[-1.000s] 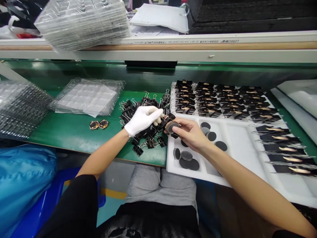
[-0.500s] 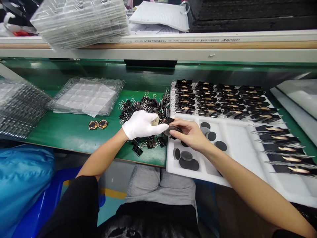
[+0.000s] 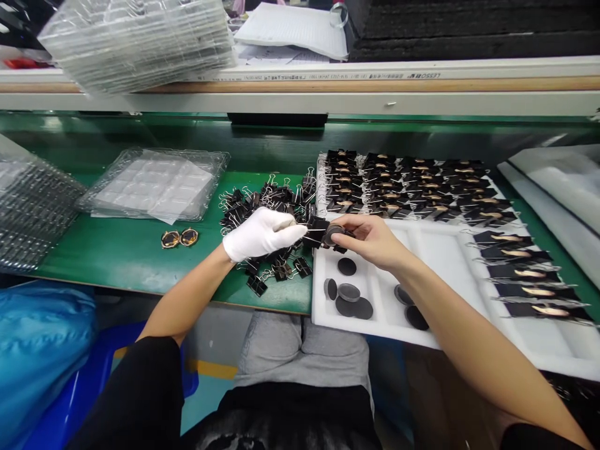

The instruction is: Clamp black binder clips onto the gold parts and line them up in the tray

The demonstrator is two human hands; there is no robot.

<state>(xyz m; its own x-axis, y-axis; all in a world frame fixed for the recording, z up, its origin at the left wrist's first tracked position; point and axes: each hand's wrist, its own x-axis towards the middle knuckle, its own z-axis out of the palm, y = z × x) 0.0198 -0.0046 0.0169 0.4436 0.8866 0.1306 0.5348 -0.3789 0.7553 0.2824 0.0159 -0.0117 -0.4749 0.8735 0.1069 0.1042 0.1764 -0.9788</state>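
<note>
My left hand, in a white glove, pinches the wire handles of a black binder clip. My right hand, bare, holds a dark round disc between thumb and fingers, right against that clip. Below and around my left hand lies a heap of black binder clips on the green table. Under my right hand is a white tray with several loose dark discs. Rows of clipped black pieces fill its far part and right side.
Two gold-rimmed round pieces lie on the table at the left. Behind them is a clear plastic tray with paper. Clear trays are stacked at far left, more on the shelf. White foam sheets lie at right.
The binder clip is now stretched between my hands, its handles in my gloved fingers. My right hand has shifted slightly right and up with the disc. The whole view has shifted a little.
</note>
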